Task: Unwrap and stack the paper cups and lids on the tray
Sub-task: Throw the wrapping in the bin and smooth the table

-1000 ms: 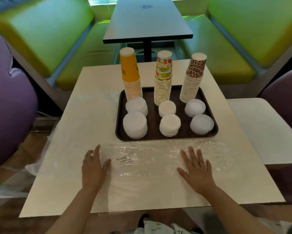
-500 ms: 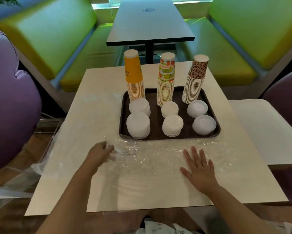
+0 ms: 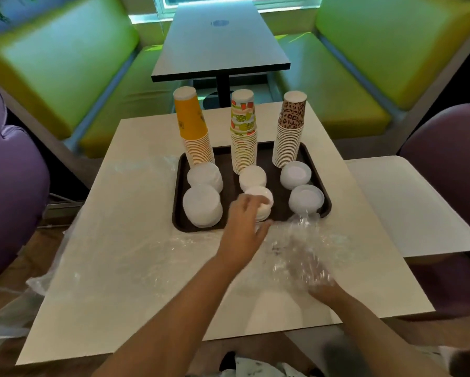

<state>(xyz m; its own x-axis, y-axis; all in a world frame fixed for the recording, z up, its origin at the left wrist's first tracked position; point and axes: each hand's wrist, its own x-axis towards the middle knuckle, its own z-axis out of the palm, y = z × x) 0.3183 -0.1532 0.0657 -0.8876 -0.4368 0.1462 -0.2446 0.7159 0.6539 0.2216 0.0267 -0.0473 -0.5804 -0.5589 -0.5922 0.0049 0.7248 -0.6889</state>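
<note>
Lid stacks (image 3: 202,205) w/ three cup stacks (image 3: 243,134) behind sit on tray (image 3: 177,202) at counter (image 3: 136,268) centre, toward far edge. Lids look light, thin, prob. slippery; take a stack by its sides. Left hand (image 3: 243,221) at tray's near edge, grip loosely curled beside middle lids, contact unclear. Right hand (image 3: 324,288) near counter's near edge under crumpled plastic wrap (image 3: 304,248); grip can't tell.

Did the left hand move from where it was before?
Yes. The left hand went forward and to the right, from the plastic wrap on the table up to the near edge of the tray, by the middle lids.
</note>
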